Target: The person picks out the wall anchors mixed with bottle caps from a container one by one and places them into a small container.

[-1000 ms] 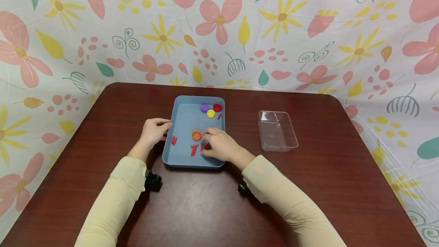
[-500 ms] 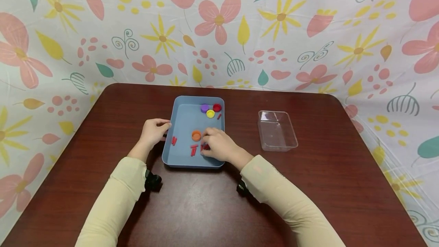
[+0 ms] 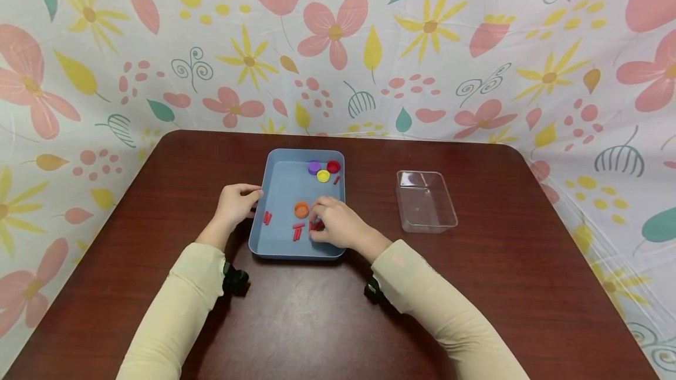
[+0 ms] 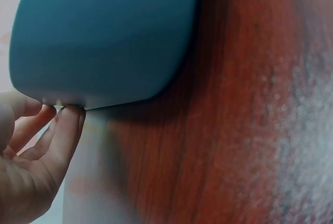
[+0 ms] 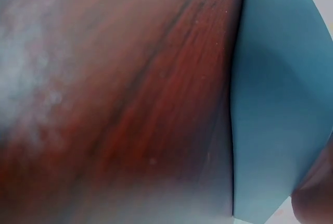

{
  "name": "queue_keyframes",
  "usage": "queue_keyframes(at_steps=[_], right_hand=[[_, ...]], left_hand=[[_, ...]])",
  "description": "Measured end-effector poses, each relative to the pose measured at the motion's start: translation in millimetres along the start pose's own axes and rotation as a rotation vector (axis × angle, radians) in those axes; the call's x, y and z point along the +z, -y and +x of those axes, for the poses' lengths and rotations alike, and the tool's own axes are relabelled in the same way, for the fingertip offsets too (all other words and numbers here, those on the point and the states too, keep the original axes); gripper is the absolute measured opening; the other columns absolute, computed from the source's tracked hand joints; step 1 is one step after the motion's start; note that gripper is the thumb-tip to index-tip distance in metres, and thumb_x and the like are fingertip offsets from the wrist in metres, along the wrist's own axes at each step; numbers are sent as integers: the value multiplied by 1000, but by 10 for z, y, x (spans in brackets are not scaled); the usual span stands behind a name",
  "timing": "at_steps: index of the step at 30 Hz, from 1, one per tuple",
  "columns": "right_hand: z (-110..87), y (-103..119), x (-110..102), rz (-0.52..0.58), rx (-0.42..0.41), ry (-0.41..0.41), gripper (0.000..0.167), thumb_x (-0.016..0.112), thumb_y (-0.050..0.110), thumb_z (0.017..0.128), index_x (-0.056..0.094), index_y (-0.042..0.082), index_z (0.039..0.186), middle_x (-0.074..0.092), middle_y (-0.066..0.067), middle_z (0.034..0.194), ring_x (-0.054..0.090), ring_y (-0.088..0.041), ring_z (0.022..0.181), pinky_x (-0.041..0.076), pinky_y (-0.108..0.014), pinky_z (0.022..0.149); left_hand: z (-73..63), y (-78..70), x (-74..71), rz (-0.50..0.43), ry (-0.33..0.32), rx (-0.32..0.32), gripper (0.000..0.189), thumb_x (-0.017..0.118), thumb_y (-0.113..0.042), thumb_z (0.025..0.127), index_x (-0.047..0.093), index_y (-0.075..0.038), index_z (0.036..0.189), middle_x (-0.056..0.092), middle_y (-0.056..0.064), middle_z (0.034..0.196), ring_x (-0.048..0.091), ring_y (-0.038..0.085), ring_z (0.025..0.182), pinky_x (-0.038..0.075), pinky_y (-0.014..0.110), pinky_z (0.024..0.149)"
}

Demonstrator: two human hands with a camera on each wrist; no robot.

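Observation:
A blue-grey tray (image 3: 282, 180) lies on the table, with my left hand (image 3: 235, 203) gripping its left rim between thumb and fingers. In the left wrist view, fingertips (image 4: 73, 110) meet the tray's outer side. Inside the tray, my right hand (image 3: 338, 224) reaches over the right wall, its thumb and fingers curled around small red sticks (image 3: 311, 226). How many it holds is hidden. Just left of that hand sit an orange cap (image 3: 301, 210) and several more red sticks (image 3: 297, 234). Two red sticks (image 3: 267, 217) lie by the left wall.
Purple (image 3: 314, 167), yellow (image 3: 323, 176) and red caps (image 3: 333, 166) cluster in the tray's far right corner, near one red stick (image 3: 336, 180). A clear plastic box (image 3: 426, 204) stands to the tray's right on the dark wooden table (image 3: 317, 315). Flowered cloth (image 3: 338, 92) hangs behind.

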State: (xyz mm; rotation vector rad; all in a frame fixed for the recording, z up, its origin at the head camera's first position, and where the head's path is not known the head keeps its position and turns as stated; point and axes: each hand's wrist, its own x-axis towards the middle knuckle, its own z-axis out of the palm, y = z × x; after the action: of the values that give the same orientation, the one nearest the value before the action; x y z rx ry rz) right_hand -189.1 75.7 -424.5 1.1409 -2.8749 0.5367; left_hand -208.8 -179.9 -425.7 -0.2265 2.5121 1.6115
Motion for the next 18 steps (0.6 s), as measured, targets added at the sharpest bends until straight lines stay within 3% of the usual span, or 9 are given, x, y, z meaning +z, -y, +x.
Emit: queue_keyframes(at_steps=[10, 18], right_hand=[[-86, -56, -58, 170, 29, -90, 22, 71, 24, 82, 65, 9, 97, 60, -2, 107, 58, -16, 97, 53, -29, 83], [-182, -162, -80, 352, 60, -224, 22, 73, 17, 80, 65, 8, 98, 63, -7, 100, 61, -26, 95, 56, -40, 82]], left_hand=[[2, 23, 5, -1, 1, -2, 37, 52, -21, 97, 59, -1, 128, 57, 21, 128, 62, 31, 104, 60, 35, 74], [-2, 9, 16, 1, -3, -5, 37, 51, -21, 97, 59, -2, 127, 57, 20, 128, 62, 31, 105, 60, 34, 74]])
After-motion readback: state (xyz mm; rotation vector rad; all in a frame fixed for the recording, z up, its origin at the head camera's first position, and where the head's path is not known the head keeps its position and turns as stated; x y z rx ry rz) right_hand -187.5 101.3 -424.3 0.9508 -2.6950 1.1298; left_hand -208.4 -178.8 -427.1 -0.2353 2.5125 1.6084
